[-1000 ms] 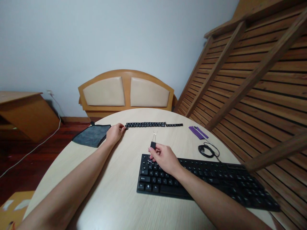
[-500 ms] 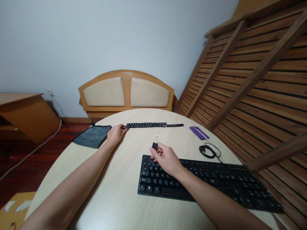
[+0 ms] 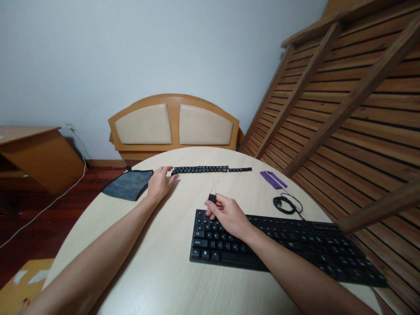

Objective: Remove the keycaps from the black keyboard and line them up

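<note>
My right hand (image 3: pixel 228 213) grips a keycap puller (image 3: pixel 212 198) by its black handle. Two wire prongs point away from me, and the near end of the tool is over the upper left keys of a black keyboard (image 3: pixel 226 258). Farther off, my left hand (image 3: pixel 159 183) has thumb and fingers parted at the left end of a double row of loose black keycaps (image 3: pixel 200 169). I cannot tell whether its thumb touches the end keycap. A single thinner row of keycaps (image 3: pixel 240 169) continues to the right.
A grey cloth pouch (image 3: pixel 127 185) lies left of my left hand. On the right are a purple strip (image 3: pixel 273 180) and the keyboard's coiled cable (image 3: pixel 284 204). The round table (image 3: pixel 147 267) stands before a padded headboard (image 3: pixel 206 124), with wooden slats (image 3: pixel 367 100) leaning on the right.
The fingers of my left hand have parted from a pinch at the left end of the keycap row. My right hand still holds the puller in nearly the same place.
</note>
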Available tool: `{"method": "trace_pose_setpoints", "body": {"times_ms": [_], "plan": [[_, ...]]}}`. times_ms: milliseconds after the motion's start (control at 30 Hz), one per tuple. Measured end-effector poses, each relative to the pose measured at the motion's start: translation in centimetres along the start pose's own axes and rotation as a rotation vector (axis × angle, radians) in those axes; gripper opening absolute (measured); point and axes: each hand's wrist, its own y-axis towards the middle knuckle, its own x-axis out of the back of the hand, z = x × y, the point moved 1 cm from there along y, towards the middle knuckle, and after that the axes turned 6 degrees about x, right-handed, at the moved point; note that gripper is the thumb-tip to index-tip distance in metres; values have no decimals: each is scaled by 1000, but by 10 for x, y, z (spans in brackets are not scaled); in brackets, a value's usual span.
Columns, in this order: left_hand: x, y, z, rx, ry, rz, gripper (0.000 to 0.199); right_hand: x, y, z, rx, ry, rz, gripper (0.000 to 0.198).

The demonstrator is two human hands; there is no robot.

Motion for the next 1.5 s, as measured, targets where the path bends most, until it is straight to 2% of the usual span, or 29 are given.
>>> {"method": "trace_pose_setpoints", "body": {"times_ms": [33,67,100,200,267,333,433,600,833,967,1100,1200,1400,1500], "plan": [[5,-5,-8,-55,-65,-12,33,0,0,0,7,5,5,27],[11,-10,-17,-122,-145,31,31,1,-1,0,11,6,10,27],[16,-14,-26,-194,-227,133,30,1,-1,0,14,-1,16,27],[30,-28,-50,-390,-408,597,27,1,-3,0,34,-78,48,28],[36,-36,-62,-454,-446,780,22,2,-6,2,63,-164,72,29],[38,-44,-70,-491,-431,872,22,2,-7,5,96,-240,83,29],[37,-53,-77,-525,-367,932,24,4,-7,9,132,-323,90,28],[35,-60,-80,-536,-333,961,21,12,-9,19,172,-375,170,22],[31,-60,-78,-533,-372,999,24,14,-21,23,195,-475,229,27],[22,-65,-76,-556,-434,914,26,10,-21,16,238,-576,198,32],[11,-72,-73,-643,-464,706,30,10,-18,10,248,-630,165,35],[7,-77,-71,-733,-492,633,34,11,-17,8,232,-597,131,35],[9,-79,-73,-774,-576,647,32,9,-17,7,184,-495,95,31],[9,-79,-75,-781,-627,684,26,10,-16,4,116,-330,82,28]]}}
